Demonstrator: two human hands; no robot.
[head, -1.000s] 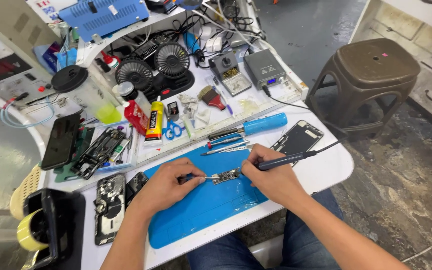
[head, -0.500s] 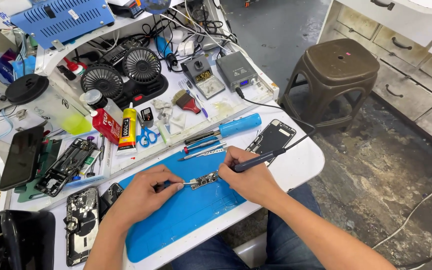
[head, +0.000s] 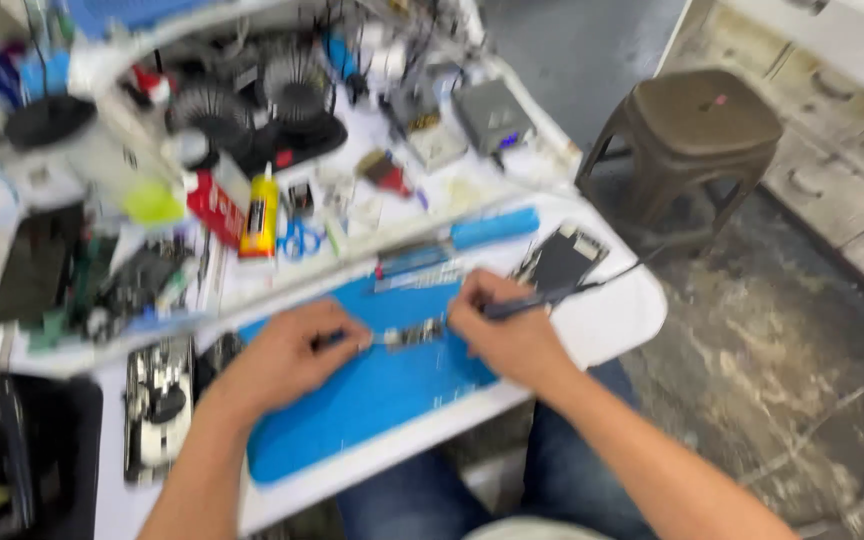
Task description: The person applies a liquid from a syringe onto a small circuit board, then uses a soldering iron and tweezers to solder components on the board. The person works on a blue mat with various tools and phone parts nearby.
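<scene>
The view is blurred, so fine detail is uncertain. My left hand [head: 287, 355] rests on the blue rubber work mat [head: 372, 400] that lies on the white desk [head: 612, 315], its fingers [head: 347, 335] closed together on a thin dark tool [head: 327, 340] whose tip points toward 3 o'clock. My right hand [head: 512, 335] sits at 3 o'clock from the left hand, also over the mat, its fingers clamped on a dark pen-shaped tool with a trailing cable [head: 542, 298] that runs off toward 2 o'clock. Between the two hands, on the mat, lies a small metallic part [head: 412, 333]; both tool tips meet it, though I cannot tell the exact contact. At 12 o'clock from the part, along the mat's far edge, lies a blue-handled tool [head: 492, 228]. At 1 o'clock from my right hand, a dark opened phone body [head: 560, 258] lies on the desk. At 9 o'clock from my left hand lies another opened phone housing [head: 157, 400]. Further back at 11 o'clock stand a yellow glue tube [head: 260, 215], blue-handled scissors [head: 297, 240] and two small black fans [head: 257, 110]. A brown plastic stool [head: 697, 135] stands on the floor at 2 o'clock, well apart from the desk.
</scene>
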